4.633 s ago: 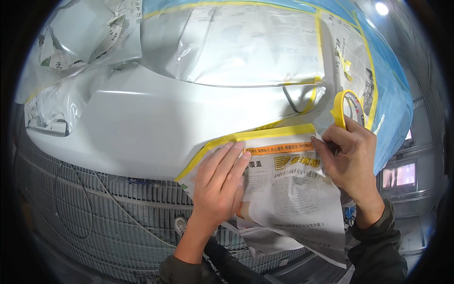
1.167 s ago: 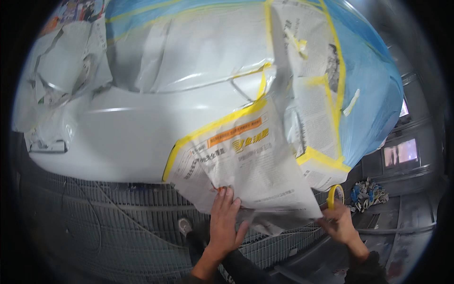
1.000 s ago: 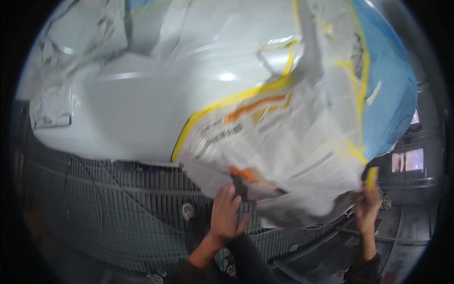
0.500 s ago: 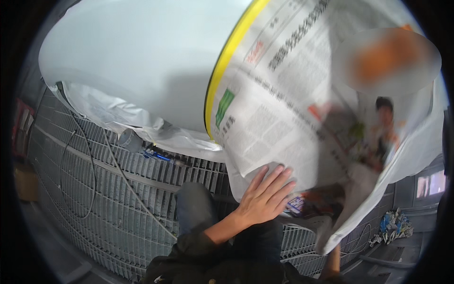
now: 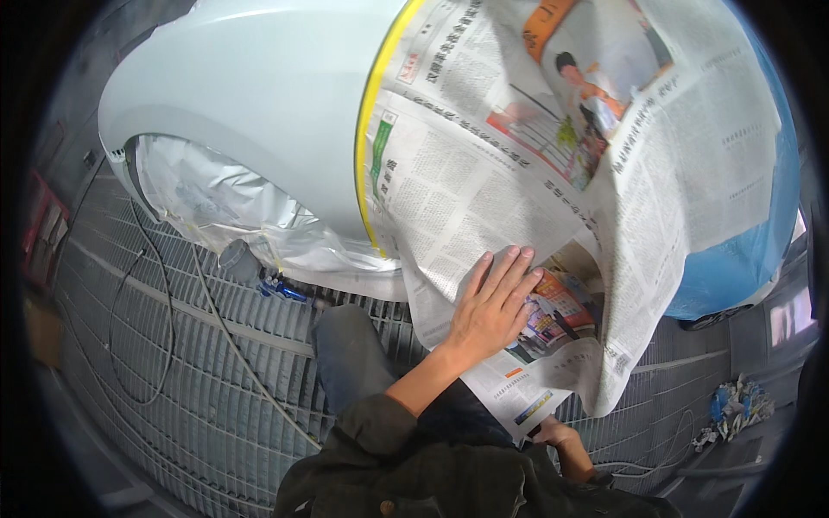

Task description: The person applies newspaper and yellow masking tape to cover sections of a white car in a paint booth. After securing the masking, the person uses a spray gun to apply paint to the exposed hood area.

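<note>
Left hand [image 5: 494, 312] flat on newspaper [image 5: 484, 177], grip spread
Right hand [image 5: 561, 436] by newspaper's lower edge, partly hidden, cannot tell its grip; yellow tape [image 5: 363, 138] borders pale panel [image 5: 259, 95]

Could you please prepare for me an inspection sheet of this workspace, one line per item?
Surface: smooth pale grey car body panel; grey metal grating floor below it.
Job's things: large printed newspaper sheet beside the panel; curved yellow tape strip along its panel-side edge.
Clutter: crumpled blue-and-white heap at right; small blue tool near the panel's lower edge.
Hands: left hand flat on the newspaper sheet, fingers spread; right hand at its lower edge, grip hidden.
Cables: thin grey hose lying across the grating floor; dark looped hose left of it.
Surroundings: blue plastic sheeting at right.
</note>
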`<state>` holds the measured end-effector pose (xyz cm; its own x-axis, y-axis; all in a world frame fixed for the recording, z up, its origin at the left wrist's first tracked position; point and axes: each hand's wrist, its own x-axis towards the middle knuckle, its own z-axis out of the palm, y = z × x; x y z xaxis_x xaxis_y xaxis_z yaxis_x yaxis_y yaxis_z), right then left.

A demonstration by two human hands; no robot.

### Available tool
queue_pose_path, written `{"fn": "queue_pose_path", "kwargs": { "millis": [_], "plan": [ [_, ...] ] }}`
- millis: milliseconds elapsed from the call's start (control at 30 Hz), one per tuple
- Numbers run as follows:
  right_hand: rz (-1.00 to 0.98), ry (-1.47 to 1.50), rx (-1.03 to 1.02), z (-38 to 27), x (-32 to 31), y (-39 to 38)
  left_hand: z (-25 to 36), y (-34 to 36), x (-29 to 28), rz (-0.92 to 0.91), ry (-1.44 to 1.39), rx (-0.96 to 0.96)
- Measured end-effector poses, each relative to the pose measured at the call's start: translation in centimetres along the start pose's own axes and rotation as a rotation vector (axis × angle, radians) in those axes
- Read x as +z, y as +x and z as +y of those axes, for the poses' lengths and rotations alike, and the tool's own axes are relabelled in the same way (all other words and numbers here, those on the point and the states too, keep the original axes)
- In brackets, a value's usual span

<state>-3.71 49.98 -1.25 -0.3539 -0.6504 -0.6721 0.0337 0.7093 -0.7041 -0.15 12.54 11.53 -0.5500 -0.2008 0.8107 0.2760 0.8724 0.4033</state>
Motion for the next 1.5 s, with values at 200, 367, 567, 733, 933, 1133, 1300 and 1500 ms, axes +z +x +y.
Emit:
{"fn": "queue_pose_path", "kwargs": {
  "millis": [200, 367, 567, 733, 933, 1133, 1300, 1500],
  "plan": [
    [0.206, 0.598, -0.138, -3.2, 2.7, 0.4, 1.3, -0.1, 2.2, -0.090, 0.040, -0.023],
    [0.797, 0.149, -0.641, -2.5, -4.3, 10.3, -1.3, -4.0, 1.4, -0.018, 0.100, 0.079],
    [1.299, 0.095, -0.515, -6.0, -16.7, 17.4, -2.5, -2.2, 4.6, -0.385, 0.042, 0.270],
    [1.341, 0.185, -0.388, -9.5, -19.1, 16.5, -4.0, 3.1, 8.8, -1.040, 0.163, 0.114],
    [1.507, 0.341, -0.367, -9.4, -19.4, 17.5, -5.0, 7.0, 14.3, -1.204, 0.253, 0.044],
    [1.798, 0.466, -0.319, -6.4, -16.6, 17.6, -5.8, 6.9, 19.6, -1.274, 0.251, -0.028],
    [1.234, 0.586, -0.593, -6.1, -13.8, 14.3, -5.7, 7.2, 22.0, -1.263, 0.242, -0.084],
    [1.139, 0.497, -0.839, -8.4, -13.8, 13.1, -5.6, 6.9, 24.1, -1.269, 0.219, -0.129]
  ]
}}
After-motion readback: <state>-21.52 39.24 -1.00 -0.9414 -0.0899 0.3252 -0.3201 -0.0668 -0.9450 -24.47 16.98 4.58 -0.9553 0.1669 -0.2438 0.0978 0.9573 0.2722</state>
